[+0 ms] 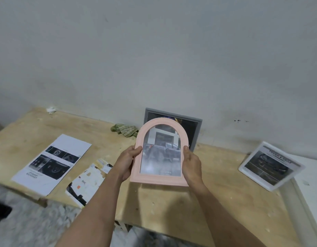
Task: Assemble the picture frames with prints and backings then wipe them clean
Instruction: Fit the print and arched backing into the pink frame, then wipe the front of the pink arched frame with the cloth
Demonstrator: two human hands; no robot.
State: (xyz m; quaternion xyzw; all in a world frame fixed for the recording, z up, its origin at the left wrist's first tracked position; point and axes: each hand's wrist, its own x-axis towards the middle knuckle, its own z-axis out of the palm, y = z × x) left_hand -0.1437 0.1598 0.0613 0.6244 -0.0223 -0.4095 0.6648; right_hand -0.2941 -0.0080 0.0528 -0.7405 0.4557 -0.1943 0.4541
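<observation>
I'm holding the pink arched picture frame (pixel 159 154) up off the plywood desk (pixel 198 202), face toward me, the print of a dark truck already behind its glazing. My left hand (pixel 126 164) grips the left side rail, thumb on the front lip; my right hand (pixel 191 164) grips the right rail the same way, both clamped on the moulding and off the pane.

It looks light and stiff to me, probably plastic, with a smooth clear front that would smudge easily and might crack if knocked. The side rails seem the safest hold, since the curved top gives little purchase.

Just behind it a grey rectangular frame (pixel 198 129) leans on the wall, and the crumpled green cloth (pixel 123 130) lies to its left, near for wiping. A white frame (pixel 270 166) stands tilted well off to my right near the desk's edge. Loose printed sheets (pixel 52 163) and cut paper scraps (pixel 90 182) lie to my left, the scraps overhanging the front edge. Bare plywood below the frame looks like the best room for setting it down.
</observation>
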